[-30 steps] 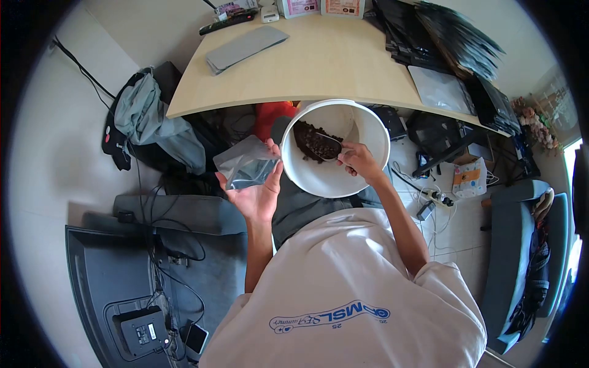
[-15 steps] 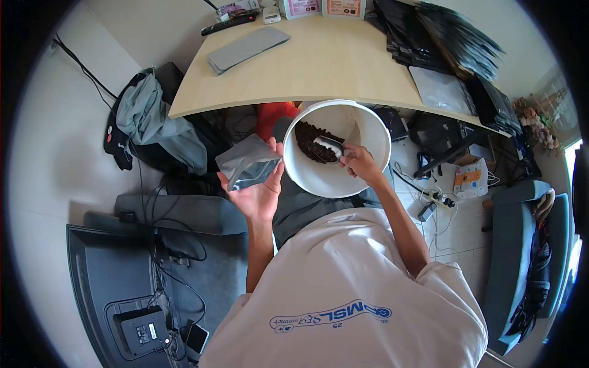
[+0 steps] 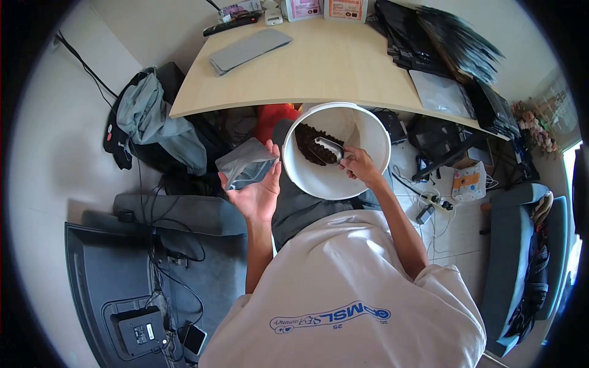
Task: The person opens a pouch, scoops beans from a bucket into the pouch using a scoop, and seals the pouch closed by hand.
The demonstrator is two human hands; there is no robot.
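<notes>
A silvery pouch (image 3: 246,164) with its mouth open rests in my left hand (image 3: 256,195), whose fingers and thumb curl around its sides, left of the bucket. My right hand (image 3: 361,164) reaches over the rim of the white bucket (image 3: 374,184) and grips the handle of a metal scoop (image 3: 331,147). Inside the bucket, the scoop lies against dark brown granules (image 3: 311,140) heaped on the left side. The scoop's bowl shows mostly bare, shiny metal; whether it holds any granules is hard to tell.
Behind the bucket stands a wooden table (image 3: 331,67) with grey flat sheets (image 3: 250,51) and stacked dark pouches (image 3: 423,43). Cables and a power strip (image 3: 437,199) lie on the floor at right. A grey seat (image 3: 178,214) is at left.
The scoop has turned and lifted slightly in the granules; its bowl, earlier covered with them, now shows bare metal. My left hand and the pouch have hardly moved.
</notes>
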